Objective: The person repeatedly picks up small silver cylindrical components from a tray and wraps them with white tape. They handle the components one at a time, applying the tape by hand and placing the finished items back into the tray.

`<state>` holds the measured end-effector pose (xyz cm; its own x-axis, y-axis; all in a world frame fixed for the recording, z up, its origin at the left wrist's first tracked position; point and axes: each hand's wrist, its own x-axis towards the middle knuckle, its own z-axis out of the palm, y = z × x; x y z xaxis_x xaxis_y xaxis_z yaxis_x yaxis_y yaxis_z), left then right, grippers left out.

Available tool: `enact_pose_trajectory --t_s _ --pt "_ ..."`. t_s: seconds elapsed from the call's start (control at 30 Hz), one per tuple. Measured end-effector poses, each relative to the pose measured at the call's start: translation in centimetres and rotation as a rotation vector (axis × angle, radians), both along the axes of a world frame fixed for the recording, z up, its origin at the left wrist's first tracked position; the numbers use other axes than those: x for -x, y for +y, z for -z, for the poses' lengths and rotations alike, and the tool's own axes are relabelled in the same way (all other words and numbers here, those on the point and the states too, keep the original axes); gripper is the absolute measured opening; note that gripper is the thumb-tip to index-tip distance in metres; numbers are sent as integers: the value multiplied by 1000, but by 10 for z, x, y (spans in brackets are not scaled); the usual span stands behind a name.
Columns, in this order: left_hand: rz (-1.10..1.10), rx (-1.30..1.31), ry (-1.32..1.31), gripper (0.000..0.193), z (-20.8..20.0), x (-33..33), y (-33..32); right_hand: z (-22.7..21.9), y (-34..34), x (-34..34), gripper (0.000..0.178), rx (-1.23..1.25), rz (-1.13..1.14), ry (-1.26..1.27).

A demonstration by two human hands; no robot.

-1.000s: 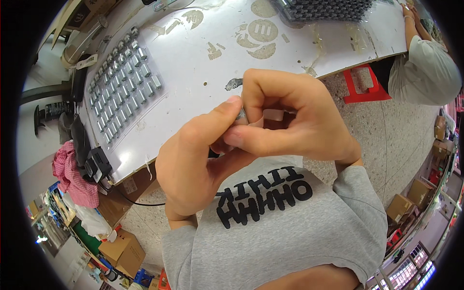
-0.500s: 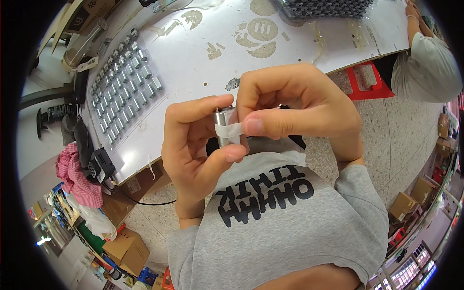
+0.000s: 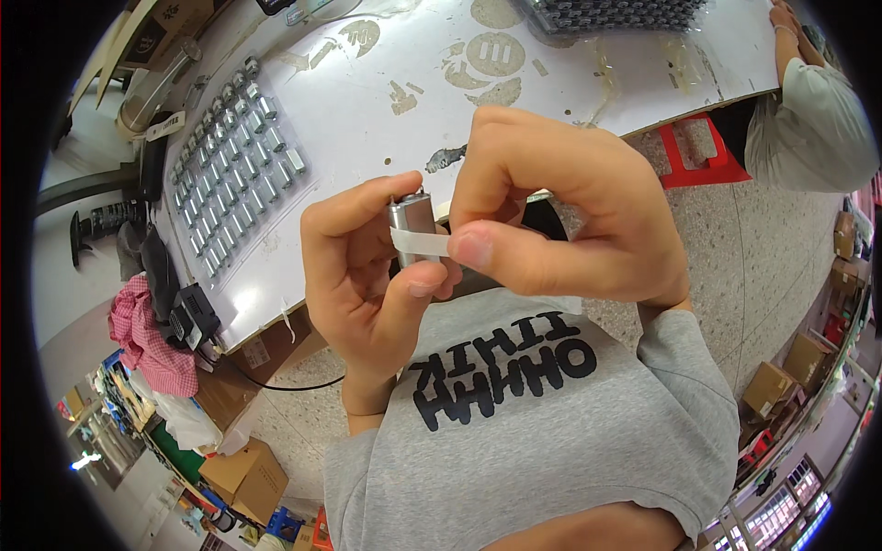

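Between its thumb and fingertips, my left hand point(image 3: 354, 275) grips a small silver motor point(image 3: 413, 217), held upright with little terminals at its top. A strip of whitish tape point(image 3: 421, 242) lies across the motor's side and stretches off to the right. My right hand point(image 3: 570, 211) pinches the free end of that tape between thumb and curled forefinger. Its other fingers fold in behind and are partly hidden. Both hands are above the lap, near the front edge of the table.
On the white table point(image 3: 367, 119), a clear tray point(image 3: 234, 170) at the left carries many similar motors in rows. A dark stack of trays point(image 3: 625, 18) sits at the far right. Beyond a red stool point(image 3: 703, 156), another person's sleeve point(image 3: 813, 129) shows. Cardboard boxes point(image 3: 243, 482) stand lower left.
My left hand and the motor have shifted slightly left. A longer stretch of tape now shows taut between the motor and my right hand's fingertips.
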<state>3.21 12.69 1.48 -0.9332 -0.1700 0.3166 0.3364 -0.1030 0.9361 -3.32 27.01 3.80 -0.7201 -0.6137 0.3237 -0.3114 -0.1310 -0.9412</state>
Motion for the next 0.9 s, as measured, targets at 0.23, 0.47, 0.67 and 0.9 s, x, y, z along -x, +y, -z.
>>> enact_pose_trajectory --t_s 0.23,0.47,0.67,0.9 --pt "-34 95 14 46 -1 -1 -3 2 2 4 8 -17 38 176" --pt "87 -57 -4 45 -2 -4 -5 1 -3 3 7 -18 59 125" --pt "30 -71 -23 46 -3 -5 1 4 -3 2 8 -4 51 87" --pt "18 25 -87 50 -7 -3 1 8 -7 4 9 -21 61 134"
